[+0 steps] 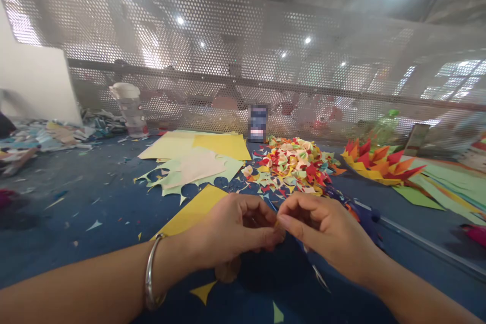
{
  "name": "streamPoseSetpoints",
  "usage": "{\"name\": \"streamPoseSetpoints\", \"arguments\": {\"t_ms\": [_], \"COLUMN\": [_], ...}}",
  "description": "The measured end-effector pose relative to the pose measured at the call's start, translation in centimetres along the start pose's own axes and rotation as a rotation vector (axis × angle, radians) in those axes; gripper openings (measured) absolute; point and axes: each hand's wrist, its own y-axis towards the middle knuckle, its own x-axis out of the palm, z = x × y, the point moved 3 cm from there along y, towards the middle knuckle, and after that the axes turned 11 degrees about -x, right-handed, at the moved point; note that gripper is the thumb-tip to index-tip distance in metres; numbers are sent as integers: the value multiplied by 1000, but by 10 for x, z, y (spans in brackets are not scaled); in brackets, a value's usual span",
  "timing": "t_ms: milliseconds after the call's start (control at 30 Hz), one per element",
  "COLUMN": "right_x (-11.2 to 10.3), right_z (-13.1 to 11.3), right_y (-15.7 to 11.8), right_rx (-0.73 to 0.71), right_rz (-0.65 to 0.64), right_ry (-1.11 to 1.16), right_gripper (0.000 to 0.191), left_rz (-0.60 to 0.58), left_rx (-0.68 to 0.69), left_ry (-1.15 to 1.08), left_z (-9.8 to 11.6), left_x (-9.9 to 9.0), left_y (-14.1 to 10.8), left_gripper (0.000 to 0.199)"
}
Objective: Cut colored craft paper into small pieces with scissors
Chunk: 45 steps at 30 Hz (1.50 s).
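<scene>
My left hand (243,225), with a silver bangle at the wrist, and my right hand (317,228) meet at their fingertips over the dark blue table. Both are pinched around something small that the fingers mostly hide. Under my left hand lies a round brownish piece (228,269), partly covered. A yellow sheet (197,210) reaches out from behind the left wrist. Beyond the hands rises a heap of small folded pieces in red, white, yellow and orange (299,159). Thin metal tips (321,278) show below my right hand.
Pale cut sheets (193,169) and yellow sheets (224,146) lie behind the left hand. A pointed red and orange paper piece (379,164), green sheets (417,197) and a long rod (429,245) are right. A lidded plastic cup (131,111) and phone (258,124) stand by the perforated screen.
</scene>
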Motion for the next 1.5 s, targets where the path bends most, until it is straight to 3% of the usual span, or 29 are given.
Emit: {"name": "streamPoseSetpoints", "arguments": {"t_ms": [267,600,1500], "right_x": [1,0,1], "right_z": [0,1,1], "right_y": [0,-1,-1], "right_rx": [23,41,19], "right_rz": [-7,-10,-11], "right_ry": [-21,-41,-17], "right_gripper": [13,14,12], "left_rz": [-5,-31,-34], "left_rx": [-19,-65,-67], "left_ry": [-127,-222,-214], "left_z": [-5,-1,-3], "left_x": [2,0,-1], "left_y": [5,2,1], "left_gripper": [16,24,24]}}
